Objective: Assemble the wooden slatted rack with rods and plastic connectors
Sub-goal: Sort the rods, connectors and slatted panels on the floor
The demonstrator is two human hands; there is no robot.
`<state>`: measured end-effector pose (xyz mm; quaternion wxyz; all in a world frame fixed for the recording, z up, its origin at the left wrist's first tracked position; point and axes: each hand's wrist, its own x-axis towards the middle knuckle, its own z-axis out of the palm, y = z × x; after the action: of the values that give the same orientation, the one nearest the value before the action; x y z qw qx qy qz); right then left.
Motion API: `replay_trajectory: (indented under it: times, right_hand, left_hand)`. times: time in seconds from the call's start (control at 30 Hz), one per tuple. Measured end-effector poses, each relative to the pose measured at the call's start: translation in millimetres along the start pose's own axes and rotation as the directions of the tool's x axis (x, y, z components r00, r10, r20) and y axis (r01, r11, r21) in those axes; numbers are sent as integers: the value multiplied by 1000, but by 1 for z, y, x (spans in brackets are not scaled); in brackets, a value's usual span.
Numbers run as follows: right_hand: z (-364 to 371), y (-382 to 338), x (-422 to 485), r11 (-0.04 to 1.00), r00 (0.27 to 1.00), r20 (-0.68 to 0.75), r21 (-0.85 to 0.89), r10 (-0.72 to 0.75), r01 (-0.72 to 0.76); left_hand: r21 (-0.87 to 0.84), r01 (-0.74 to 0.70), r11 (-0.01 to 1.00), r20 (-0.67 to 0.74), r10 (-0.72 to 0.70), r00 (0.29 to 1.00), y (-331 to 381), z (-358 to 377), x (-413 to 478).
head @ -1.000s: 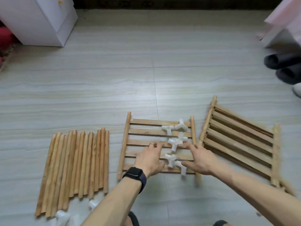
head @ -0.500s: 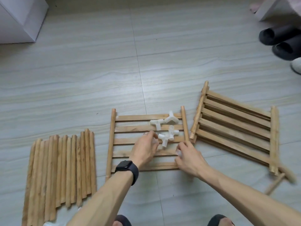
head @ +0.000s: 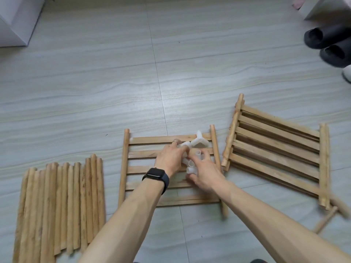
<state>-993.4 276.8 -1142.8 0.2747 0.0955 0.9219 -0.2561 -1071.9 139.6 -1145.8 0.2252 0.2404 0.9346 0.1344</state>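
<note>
Rods (head: 62,196) in row, near-left floor. We see left hand (head: 170,158), watch (head: 155,175) on wrist, fingers curled on white connectors (head: 190,165). Right hand (head: 206,172) grips same cluster, over slatted panel (head: 144,140) mid-floor. Loose connector (head: 199,141) on panel's far slat. Panel stack (head: 275,145) just beside, right. Slippers (head: 326,40) far-right corner.

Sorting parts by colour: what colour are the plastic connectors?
The connectors are translucent white; head view.

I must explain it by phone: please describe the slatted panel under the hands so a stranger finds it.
On the pale floor, wood lies in three groups: loose rods at left, stacked panels at right. The slatted panel lies between them. It alone is single, with white connectors on it.
</note>
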Motion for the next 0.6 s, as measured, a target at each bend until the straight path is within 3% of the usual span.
replay_trajectory:
  times: [0.17, 0.47, 0.6]
  right_hand:
    - [2, -1, -5, 998, 998, -31, -35, 48, -49]
    - [1, -24, -12, 992, 988, -96, -30, 121, -125]
    - [9, -57, -28, 997, 999, -37, -81, -21, 18]
  left_hand:
    - [-191, 26, 981, -97, -45, 994, -20, -5, -14]
    - [-485, 172, 857, -213, -307, 928, -83, -15, -119]
    - [-580, 250, 775, -263, -469, 843, -118, -21, -190]
